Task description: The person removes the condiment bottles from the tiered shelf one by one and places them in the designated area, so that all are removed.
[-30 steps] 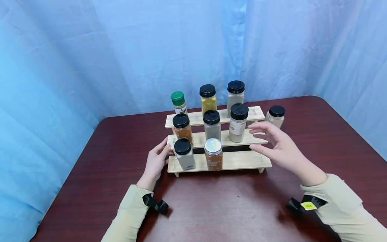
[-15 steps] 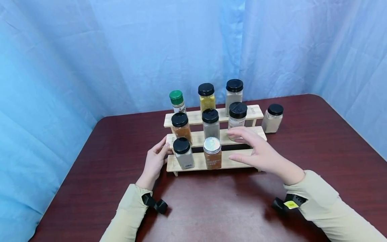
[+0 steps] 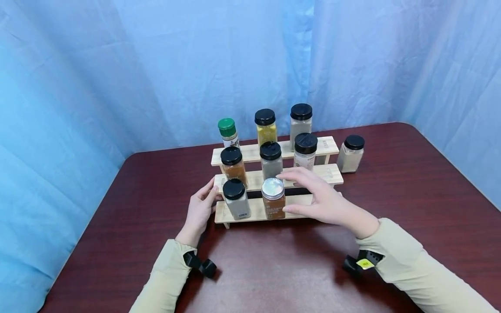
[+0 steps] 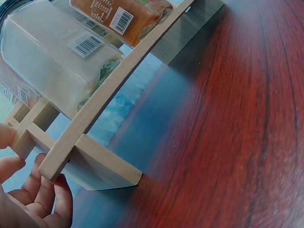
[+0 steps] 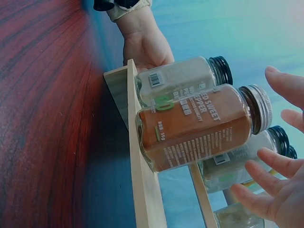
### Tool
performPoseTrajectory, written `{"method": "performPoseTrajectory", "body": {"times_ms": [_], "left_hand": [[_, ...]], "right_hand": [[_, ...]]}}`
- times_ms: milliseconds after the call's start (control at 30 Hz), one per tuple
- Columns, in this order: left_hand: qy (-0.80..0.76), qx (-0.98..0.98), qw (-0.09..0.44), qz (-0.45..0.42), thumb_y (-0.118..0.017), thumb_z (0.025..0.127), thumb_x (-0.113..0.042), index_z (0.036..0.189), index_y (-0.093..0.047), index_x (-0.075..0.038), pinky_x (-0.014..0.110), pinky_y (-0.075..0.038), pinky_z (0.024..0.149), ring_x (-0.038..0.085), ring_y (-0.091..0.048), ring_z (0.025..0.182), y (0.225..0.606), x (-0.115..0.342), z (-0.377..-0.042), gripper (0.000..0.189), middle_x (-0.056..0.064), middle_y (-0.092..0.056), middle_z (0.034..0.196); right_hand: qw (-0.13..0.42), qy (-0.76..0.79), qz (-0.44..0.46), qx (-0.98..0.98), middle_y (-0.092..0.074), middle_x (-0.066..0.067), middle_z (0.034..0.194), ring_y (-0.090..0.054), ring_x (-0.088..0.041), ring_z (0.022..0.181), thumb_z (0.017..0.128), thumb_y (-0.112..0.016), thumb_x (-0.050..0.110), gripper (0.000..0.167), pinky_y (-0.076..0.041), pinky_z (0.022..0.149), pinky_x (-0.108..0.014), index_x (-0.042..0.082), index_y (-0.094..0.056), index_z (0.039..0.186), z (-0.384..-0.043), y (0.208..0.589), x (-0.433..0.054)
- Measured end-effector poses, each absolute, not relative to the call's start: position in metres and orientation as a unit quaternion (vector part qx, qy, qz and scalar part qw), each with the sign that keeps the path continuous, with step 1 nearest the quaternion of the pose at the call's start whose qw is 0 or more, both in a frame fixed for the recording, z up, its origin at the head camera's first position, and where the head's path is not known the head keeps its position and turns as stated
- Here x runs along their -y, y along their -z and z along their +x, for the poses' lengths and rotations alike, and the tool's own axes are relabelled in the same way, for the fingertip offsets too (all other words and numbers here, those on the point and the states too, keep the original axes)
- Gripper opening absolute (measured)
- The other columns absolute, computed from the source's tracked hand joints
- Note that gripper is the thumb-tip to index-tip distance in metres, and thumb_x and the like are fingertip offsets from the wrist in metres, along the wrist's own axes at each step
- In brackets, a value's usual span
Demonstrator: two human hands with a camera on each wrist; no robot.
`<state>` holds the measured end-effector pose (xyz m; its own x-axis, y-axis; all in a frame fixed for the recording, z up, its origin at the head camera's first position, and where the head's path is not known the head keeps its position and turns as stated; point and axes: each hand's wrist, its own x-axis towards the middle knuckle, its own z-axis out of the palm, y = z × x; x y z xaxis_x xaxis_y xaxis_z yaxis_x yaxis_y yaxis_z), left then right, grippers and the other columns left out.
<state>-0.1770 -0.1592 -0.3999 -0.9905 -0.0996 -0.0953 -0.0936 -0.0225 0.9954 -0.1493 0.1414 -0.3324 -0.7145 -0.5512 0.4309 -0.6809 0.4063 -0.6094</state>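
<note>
A three-step wooden rack [image 3: 256, 211] carries spice jars. My left hand [image 3: 199, 211] holds its left end, thumb on the middle step; in the left wrist view the fingers [image 4: 40, 197] curl around the wooden end pieces. My right hand [image 3: 332, 202] is spread, thumb and fingers apart, right at the silver-lidded jar [image 3: 273, 208] of red-brown powder on the front step. In the right wrist view that jar [image 5: 199, 128] reads "sweet pepper", with the right fingers [image 5: 266, 175] around its lid side and a gap showing. Left of it stands a black-lidded jar [image 3: 238, 208] of pale powder.
The middle step bears an orange-brown jar [image 3: 233, 167], a grey jar [image 3: 272, 167] and a white-labelled jar [image 3: 304, 161]. Behind are a green-capped bottle [image 3: 230, 137], a yellow jar [image 3: 266, 134] and a tall grey jar [image 3: 300, 128]. Another jar [image 3: 349, 158] stands on the table [image 3: 156, 187], right of the rack.
My right hand has moved left from the rack's right end, past the white-labelled jar, to the silver-lidded jar. My left hand keeps its place on the rack.
</note>
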Motion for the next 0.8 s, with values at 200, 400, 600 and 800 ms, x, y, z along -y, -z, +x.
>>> {"method": "performPoseTrajectory", "body": {"times_ms": [200,400,600,800], "left_hand": [[0.703,0.707,0.006,0.073,-0.052,0.099,-0.018,0.142,-0.044,-0.014,0.02,-0.05,0.063,0.003,-0.058,0.076,0.4,0.159,-0.177,0.045,-0.007,-0.063,0.097],[0.697,0.714,0.01,0.073,-0.052,0.099,-0.019,0.142,-0.045,-0.015,0.02,-0.05,0.064,0.003,-0.058,0.076,0.4,0.158,-0.177,0.044,-0.005,-0.063,0.099],[0.699,0.712,0.011,0.066,-0.051,0.099,-0.019,0.142,-0.045,-0.015,0.02,-0.049,0.063,0.002,-0.057,0.075,0.401,0.158,-0.176,0.044,-0.013,-0.062,0.09],[0.709,0.702,0.013,0.069,-0.052,0.098,-0.017,0.142,-0.045,-0.013,0.019,-0.049,0.061,0.002,-0.057,0.074,0.4,0.157,-0.176,0.044,-0.015,-0.062,0.086]], "right_hand": [[0.066,-0.414,0.359,0.834,-0.048,-0.007,0.134,-0.043,-0.022,0.126,0.077,-0.079,0.017,0.056,-0.039,0.1,-0.042,0.013,-0.056,0.129,-0.148,0.337,-0.133],[0.093,-0.418,0.365,0.826,-0.052,-0.005,0.128,-0.048,-0.018,0.118,0.077,-0.079,0.014,0.051,-0.04,0.097,-0.035,0.013,-0.059,0.124,-0.147,0.345,-0.126],[0.09,-0.421,0.357,0.829,-0.052,-0.008,0.127,-0.049,-0.021,0.117,0.077,-0.079,0.013,0.052,-0.041,0.097,-0.042,0.012,-0.058,0.124,-0.145,0.347,-0.121],[0.091,-0.419,0.359,0.829,-0.053,-0.007,0.128,-0.049,-0.02,0.118,0.077,-0.078,0.013,0.053,-0.041,0.097,-0.042,0.012,-0.057,0.126,-0.146,0.35,-0.12]]}}
